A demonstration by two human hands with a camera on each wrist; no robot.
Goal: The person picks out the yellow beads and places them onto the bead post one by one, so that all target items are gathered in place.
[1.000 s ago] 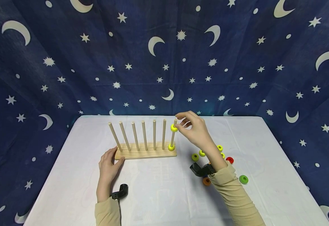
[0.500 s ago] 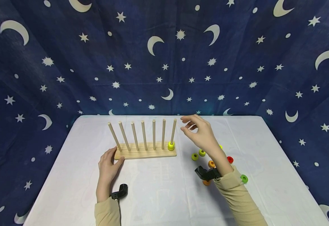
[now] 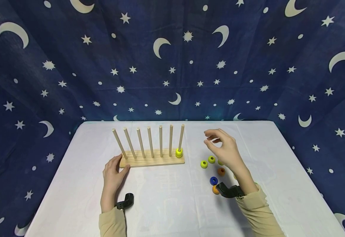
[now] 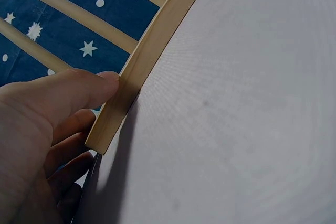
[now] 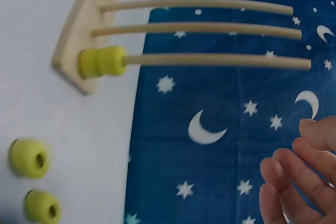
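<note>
Left hand (image 3: 113, 170) holds one end of the wooden rack (image 3: 154, 160); right hand (image 3: 225, 148), fingers (image 3: 214, 132) curved and moderately wide, is near yellow beads (image 3: 203, 166), some perhaps hidden

the rack (image 3: 151, 161) is pale wood, its long base lying flat left of centre, with seven round pegs (image 3: 161, 141) standing in a row. two yellow rings (image 3: 179, 153) sit stacked and touching at the foot of the rightmost peg. loose rings lie right of the rack: yellow ones (image 3: 203, 164) farthest, a brownish-orange one (image 3: 221, 171) nearer, then a blue one (image 3: 213, 180), and nearest an orange one (image 3: 215, 190), partly hidden.
</note>
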